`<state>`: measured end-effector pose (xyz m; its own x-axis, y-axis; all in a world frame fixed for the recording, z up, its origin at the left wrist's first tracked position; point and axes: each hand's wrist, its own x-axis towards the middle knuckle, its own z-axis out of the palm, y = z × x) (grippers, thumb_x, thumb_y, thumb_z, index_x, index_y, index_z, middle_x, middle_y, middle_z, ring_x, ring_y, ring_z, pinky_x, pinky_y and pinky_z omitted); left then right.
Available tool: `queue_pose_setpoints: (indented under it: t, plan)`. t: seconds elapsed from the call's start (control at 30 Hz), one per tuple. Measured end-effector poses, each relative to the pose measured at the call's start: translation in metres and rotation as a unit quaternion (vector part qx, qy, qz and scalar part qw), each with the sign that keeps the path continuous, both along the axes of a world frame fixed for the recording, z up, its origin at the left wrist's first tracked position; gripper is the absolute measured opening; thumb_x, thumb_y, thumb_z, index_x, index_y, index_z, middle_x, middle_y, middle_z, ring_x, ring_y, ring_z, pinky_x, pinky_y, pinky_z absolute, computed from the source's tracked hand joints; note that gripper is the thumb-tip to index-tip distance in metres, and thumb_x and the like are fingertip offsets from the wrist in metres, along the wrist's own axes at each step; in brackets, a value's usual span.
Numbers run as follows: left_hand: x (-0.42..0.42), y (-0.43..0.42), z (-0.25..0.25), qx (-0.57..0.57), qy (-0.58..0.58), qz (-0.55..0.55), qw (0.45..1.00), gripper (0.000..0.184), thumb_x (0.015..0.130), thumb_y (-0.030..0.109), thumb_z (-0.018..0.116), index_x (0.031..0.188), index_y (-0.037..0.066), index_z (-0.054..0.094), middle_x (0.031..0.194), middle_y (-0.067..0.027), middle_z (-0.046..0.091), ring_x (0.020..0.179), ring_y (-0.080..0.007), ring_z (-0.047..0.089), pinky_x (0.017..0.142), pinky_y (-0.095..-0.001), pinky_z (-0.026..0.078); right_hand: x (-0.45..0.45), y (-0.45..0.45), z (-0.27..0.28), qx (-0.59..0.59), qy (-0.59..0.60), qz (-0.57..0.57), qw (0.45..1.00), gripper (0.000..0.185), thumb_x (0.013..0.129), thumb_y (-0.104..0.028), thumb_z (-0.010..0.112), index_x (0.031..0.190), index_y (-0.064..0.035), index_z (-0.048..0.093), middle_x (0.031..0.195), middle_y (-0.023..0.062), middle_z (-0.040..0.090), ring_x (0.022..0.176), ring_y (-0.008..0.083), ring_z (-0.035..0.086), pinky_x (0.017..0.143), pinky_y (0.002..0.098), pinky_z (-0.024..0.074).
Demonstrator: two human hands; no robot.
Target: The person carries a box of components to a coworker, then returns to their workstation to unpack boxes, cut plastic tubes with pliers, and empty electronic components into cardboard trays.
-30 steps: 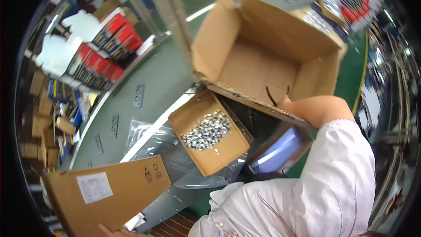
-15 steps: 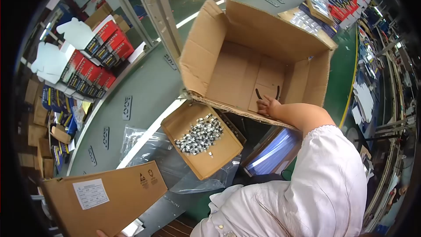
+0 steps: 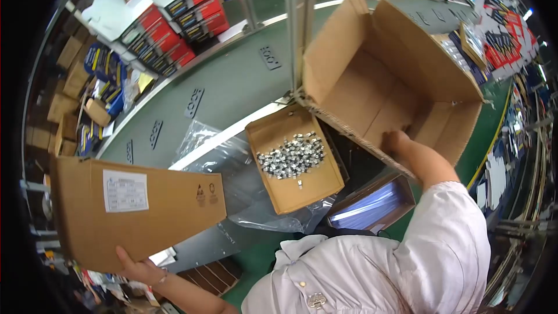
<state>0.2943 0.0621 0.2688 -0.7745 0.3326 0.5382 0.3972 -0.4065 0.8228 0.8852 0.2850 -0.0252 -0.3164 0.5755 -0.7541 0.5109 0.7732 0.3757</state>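
Observation:
My left hand [image 3: 138,268] grips the lower edge of a flat brown cardboard box [image 3: 168,197] with a white label; its thumb lies on the face and the other fingers are hidden behind. My right hand [image 3: 396,142] reaches down into a large open cardboard carton [image 3: 375,96], close to its near wall. Its fingers look curled and dark in shadow, and I cannot make out what they hold. Between the two stands a shallow cardboard tray [image 3: 311,195] with a heap of small metal parts [image 3: 292,157].
Clear plastic film [image 3: 244,197] lies under the tray. A box of bluish-white strips [image 3: 372,206] is by my body. A metal post [image 3: 301,23] rises behind the carton's left corner. Dark slotted plates [image 3: 195,103] lie along the green belt; red-and-black printed boxes [image 3: 168,38] are stacked beyond.
My view has swung, so the scene sits further right. My left hand has come fully into view on the box. Two black curved ends beside my right hand no longer show clearly.

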Motion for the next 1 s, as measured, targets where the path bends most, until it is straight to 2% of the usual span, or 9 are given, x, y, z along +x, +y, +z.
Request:
queue_pose_setpoints:
  t: [0.07, 0.1, 0.23, 0.4, 0.47, 0.6, 0.67, 0.73, 1.0]
  plan:
    - [0.006, 0.003, 0.004, -0.02, 0.013, 0.019, 1.0, 0.058, 0.074, 0.005, 0.049, 0.124, 0.004, 0.019, 0.122, -0.0148, 0.031, 0.107, -0.0255, 0.038, 0.088, -0.0366, 0.035, 0.05, 0.035, -0.051, -0.004, -0.03, -0.193, 0.981, 0.038, 0.079, -0.025, 0.04, 0.116, -0.0168, 0.043, 0.121, 0.0029, 0.04, 0.116, 0.0183, 0.031, 0.095, 0.0343, 0.0218]
    - [0.007, 0.002, 0.002, -0.011, 0.021, 0.002, 1.0, 0.06, 0.073, 0.005, 0.049, 0.124, 0.005, 0.017, 0.122, -0.0147, 0.031, 0.107, -0.0258, 0.038, 0.088, -0.0368, 0.036, 0.011, 0.024, 0.053, -0.004, -0.078, -0.176, 0.981, 0.03, 0.078, -0.034, 0.048, 0.102, -0.0188, 0.056, 0.107, -0.0018, 0.053, 0.098, 0.0161, 0.049, 0.073, 0.0373, 0.0379]
    - [0.015, 0.009, 0.033, -0.001, 0.043, 0.018, 0.999, 0.065, 0.072, 0.006, 0.052, 0.125, 0.007, 0.015, 0.122, -0.0142, 0.031, 0.106, -0.0261, 0.039, 0.085, -0.0365, 0.039, -0.027, 0.062, 0.252, 0.167, -0.091, -0.199, 0.961, 0.02, 0.072, -0.014, 0.052, 0.089, -0.0132, 0.061, 0.097, 0.0039, 0.057, 0.09, 0.0186, 0.054, 0.064, 0.0317, 0.0443]
    - [-0.006, -0.006, 0.012, -0.017, 0.075, 0.018, 0.997, 0.058, 0.069, 0.008, 0.059, 0.118, 0.001, 0.027, 0.114, -0.012, 0.04, 0.099, -0.0213, 0.044, 0.08, -0.0332, 0.041, -0.017, 0.036, 0.37, 0.383, 0.568, -0.289, 0.669, 0.021, 0.079, -0.016, 0.046, 0.093, -0.0019, 0.051, 0.086, 0.0092, 0.058, 0.081, 0.0209, 0.054, 0.071, 0.0297, 0.0403]
    - [-0.002, -0.009, 0.001, -0.101, 0.09, 0.059, 0.989, 0.057, 0.069, 0.007, 0.059, 0.117, 0.0, 0.028, 0.115, -0.0121, 0.039, 0.101, -0.0196, 0.042, 0.081, -0.0311, 0.039, -0.038, 0.0, 0.369, 0.333, 0.69, -0.255, 0.59, 0.018, 0.08, -0.014, 0.044, 0.092, -0.0019, 0.048, 0.084, 0.0058, 0.054, 0.078, 0.0162, 0.05, 0.071, 0.0255, 0.0369]
    - [0.013, -0.008, -0.007, -0.064, 0.097, 0.103, 0.988, 0.06, 0.067, 0.006, 0.061, 0.117, -0.002, 0.029, 0.114, -0.0121, 0.039, 0.1, -0.0197, 0.041, 0.086, -0.0298, 0.034, -0.177, -0.072, 0.297, 0.17, 0.676, -0.136, 0.704, 0.013, 0.075, -0.005, 0.044, 0.087, -0.0026, 0.048, 0.072, 0.0035, 0.048, 0.07, 0.0171, 0.047, 0.06, 0.0269, 0.039]
    - [0.029, -0.009, -0.012, 0.001, 0.04, 0.104, 0.994, 0.068, 0.06, 0.012, 0.068, 0.115, 0.0, 0.029, 0.109, -0.0088, 0.04, 0.099, -0.017, 0.04, 0.088, -0.0316, 0.031, -0.222, -0.082, 0.204, -0.122, 0.752, -0.271, 0.588, 0.008, 0.075, -0.008, 0.045, 0.082, -0.0047, 0.047, 0.061, 0.0024, 0.042, 0.05, 0.0117, 0.042, 0.043, 0.0253, 0.0351]
    - [0.047, -0.011, -0.025, 0.014, 0.023, 0.112, 0.993, 0.072, 0.059, 0.011, 0.069, 0.116, 0.001, 0.027, 0.111, -0.008, 0.037, 0.103, -0.0176, 0.037, 0.09, -0.0324, 0.027, -0.253, -0.1, 0.176, -0.386, 0.509, -0.485, 0.597, 0.015, 0.075, -0.014, 0.045, 0.09, -0.0161, 0.044, 0.058, -0.0018, 0.035, 0.042, 0.0068, 0.032, 0.035, 0.0221, 0.0249]
    - [0.013, -0.076, -0.021, 0.05, -0.048, 0.08, 0.994, 0.07, 0.054, 0.011, 0.071, 0.11, 0.002, 0.03, 0.107, -0.0063, 0.038, 0.1, -0.0167, 0.037, 0.089, -0.0311, 0.028, -0.374, -0.106, 0.02, -0.339, 0.516, -0.491, 0.615, 0.024, 0.073, -0.016, 0.051, 0.095, -0.0073, 0.048, 0.056, 0.0039, 0.045, 0.042, 0.0161, 0.044, 0.039, 0.0293, 0.0374]
